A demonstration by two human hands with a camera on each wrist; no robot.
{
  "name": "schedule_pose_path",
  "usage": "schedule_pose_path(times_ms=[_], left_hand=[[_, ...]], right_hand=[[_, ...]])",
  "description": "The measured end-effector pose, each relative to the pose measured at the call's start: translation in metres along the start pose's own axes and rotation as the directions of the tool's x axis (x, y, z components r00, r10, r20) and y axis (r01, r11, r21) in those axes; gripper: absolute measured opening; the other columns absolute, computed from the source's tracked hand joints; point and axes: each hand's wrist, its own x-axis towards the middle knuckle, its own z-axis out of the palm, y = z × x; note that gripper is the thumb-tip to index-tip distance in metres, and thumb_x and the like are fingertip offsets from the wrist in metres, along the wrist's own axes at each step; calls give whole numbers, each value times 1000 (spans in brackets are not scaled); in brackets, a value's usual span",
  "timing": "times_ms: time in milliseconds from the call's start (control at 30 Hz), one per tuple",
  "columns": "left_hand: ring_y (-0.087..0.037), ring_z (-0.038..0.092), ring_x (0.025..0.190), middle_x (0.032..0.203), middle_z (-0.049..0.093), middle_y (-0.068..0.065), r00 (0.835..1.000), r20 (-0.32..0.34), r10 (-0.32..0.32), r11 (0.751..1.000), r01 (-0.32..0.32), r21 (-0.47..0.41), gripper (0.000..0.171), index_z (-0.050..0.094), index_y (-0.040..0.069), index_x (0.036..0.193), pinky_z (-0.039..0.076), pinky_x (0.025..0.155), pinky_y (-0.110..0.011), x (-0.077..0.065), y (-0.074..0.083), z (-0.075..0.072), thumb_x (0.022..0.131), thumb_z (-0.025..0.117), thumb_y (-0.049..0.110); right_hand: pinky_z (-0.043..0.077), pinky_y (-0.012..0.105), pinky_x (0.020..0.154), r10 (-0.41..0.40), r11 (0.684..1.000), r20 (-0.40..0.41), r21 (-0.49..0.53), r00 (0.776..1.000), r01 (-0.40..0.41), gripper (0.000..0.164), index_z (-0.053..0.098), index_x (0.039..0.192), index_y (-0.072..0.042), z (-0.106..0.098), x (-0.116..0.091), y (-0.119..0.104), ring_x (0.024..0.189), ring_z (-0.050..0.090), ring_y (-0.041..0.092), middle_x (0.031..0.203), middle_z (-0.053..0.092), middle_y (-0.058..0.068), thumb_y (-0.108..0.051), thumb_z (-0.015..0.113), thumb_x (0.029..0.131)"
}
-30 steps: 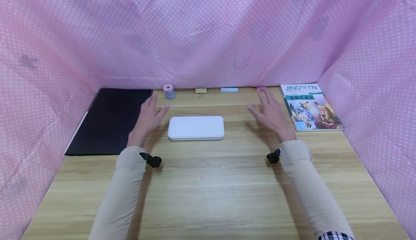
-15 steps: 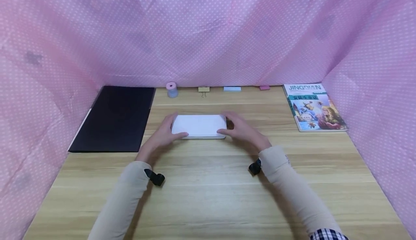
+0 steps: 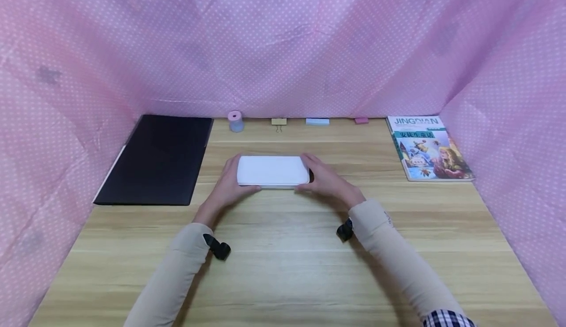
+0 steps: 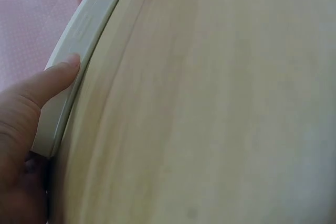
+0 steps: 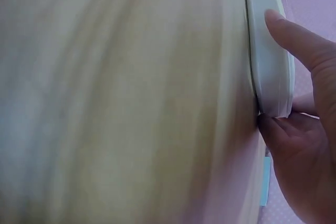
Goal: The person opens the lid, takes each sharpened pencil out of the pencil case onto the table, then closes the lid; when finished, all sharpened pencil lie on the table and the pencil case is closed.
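A flat white rectangular case (image 3: 272, 170) with rounded corners lies lengthwise across the wooden table, seen from above in the head view. Its left end is gripped by my left hand (image 3: 226, 185), thumb along the near side and fingers round the far corner. My right hand (image 3: 328, 178) holds the opposite end the same way. In the left wrist view the thumb (image 4: 58, 80) presses on the case's pale side wall (image 4: 86, 27). From the right wrist, the thumb (image 5: 294, 35) lies against that wall (image 5: 268, 72), with other fingers curled at the end, partly hidden.
Left of the hands lies a black folder (image 3: 156, 162). Along the back edge stand a pink-and-blue spool-like item (image 3: 236, 121), a binder clip (image 3: 279, 122), a light-blue block (image 3: 317, 121) and a pink block (image 3: 361, 120). A magazine (image 3: 431, 150) lies right. Pink dotted cloth (image 3: 283, 42) encloses the table.
Both hands have come inward from either side and taken hold of the white case's ends. Over the last half second the thumbs have shifted down onto its near side.
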Motion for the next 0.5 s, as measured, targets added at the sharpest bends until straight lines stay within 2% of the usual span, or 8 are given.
schedule_pose_path(times_ms=[267,500], left_hand=[[-27,33,127,143,29,-9,999,-45,-20,1000,20,4,113,20,12,146,28,104,-47,-3,1,0,60,79,55],[-26,34,126,143,30,-7,998,-62,-14,1000,15,21,110,22,14,145,29,104,-46,-4,2,0,60,79,55]], right_hand=[[21,41,109,8,1000,-35,-21,999,-8,99,23,147,-11,2,2,1,136,22,24,150,23,9,-53,72,71],[22,40,109,5,999,-39,-43,999,-6,97,25,146,-10,1,0,-1,136,22,24,150,23,9,-54,70,73]])
